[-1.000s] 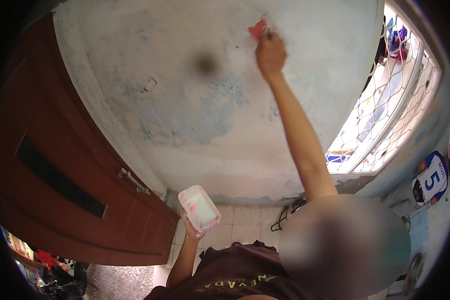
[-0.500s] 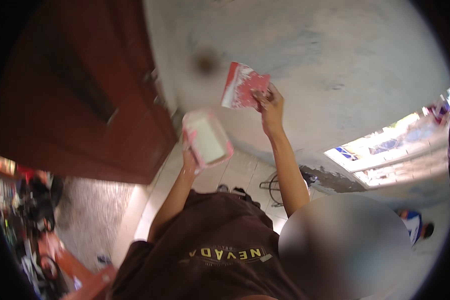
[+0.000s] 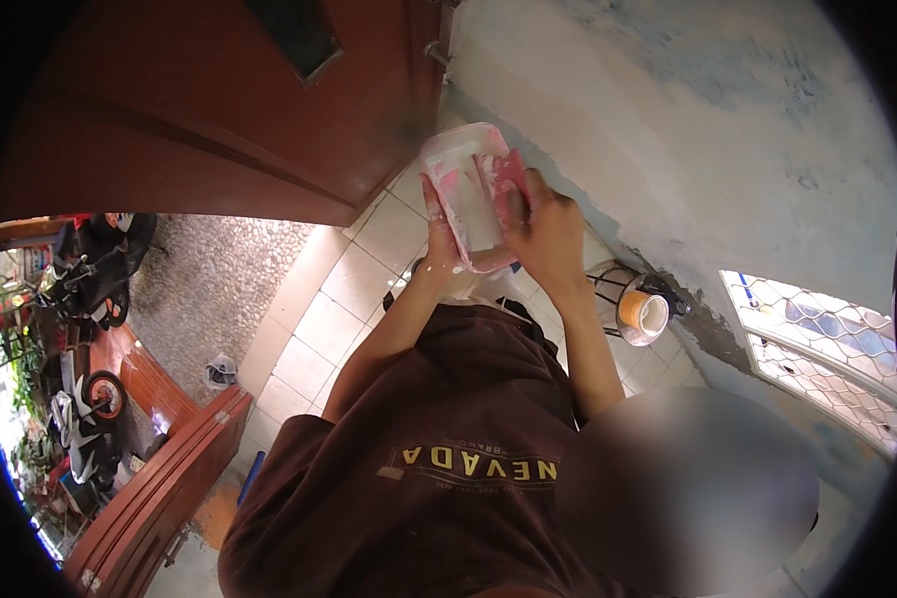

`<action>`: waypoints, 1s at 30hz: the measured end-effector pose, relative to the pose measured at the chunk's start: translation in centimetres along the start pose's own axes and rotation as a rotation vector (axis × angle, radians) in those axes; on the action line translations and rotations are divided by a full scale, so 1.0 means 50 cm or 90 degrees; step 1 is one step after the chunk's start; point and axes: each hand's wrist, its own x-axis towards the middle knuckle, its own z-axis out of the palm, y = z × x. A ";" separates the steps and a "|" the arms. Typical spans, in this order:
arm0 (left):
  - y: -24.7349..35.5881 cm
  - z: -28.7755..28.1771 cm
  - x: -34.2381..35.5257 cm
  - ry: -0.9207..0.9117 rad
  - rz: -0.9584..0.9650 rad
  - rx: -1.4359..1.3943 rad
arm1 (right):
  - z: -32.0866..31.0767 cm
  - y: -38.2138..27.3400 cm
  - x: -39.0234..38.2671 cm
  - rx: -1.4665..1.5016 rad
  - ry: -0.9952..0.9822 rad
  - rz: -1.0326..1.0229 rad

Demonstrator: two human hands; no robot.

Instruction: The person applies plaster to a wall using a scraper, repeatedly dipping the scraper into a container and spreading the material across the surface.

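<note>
I see the grey-blue wall point(image 3: 728, 130) filling the upper right of the frame, patchy and rough. The dark red-brown door point(image 3: 199, 110) takes the upper left. Below them a pale tiled floor point(image 3: 309, 319) runs down through the middle, with a pebbled strip of ground point(image 3: 209, 269) to its left. My brown shirt point(image 3: 448, 448) fills the lower centre. Motorbikes point(image 3: 80, 289) stand at the far left edge, and a window grille point(image 3: 817, 329) shows at the right.

Just above centre I hold a white plastic tub point(image 3: 463, 194), smeared pink inside, tilted with its open side toward me. My left hand point(image 3: 439, 234) grips it from the left and below, fingers closed around its side and thumb lying on the rim. My right hand point(image 3: 548, 229) is closed on a pink flat scraper point(image 3: 503, 179), which is pressed into the tub's right side. The two hands are nearly touching across the tub.

Right of my right forearm, near the foot of the wall, a roll of tape point(image 3: 643, 314) sits on a small wire stand point(image 3: 618, 289).
</note>
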 end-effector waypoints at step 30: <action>0.102 -0.005 0.027 0.027 -0.065 0.107 | 0.042 0.085 -0.025 1.312 0.010 0.501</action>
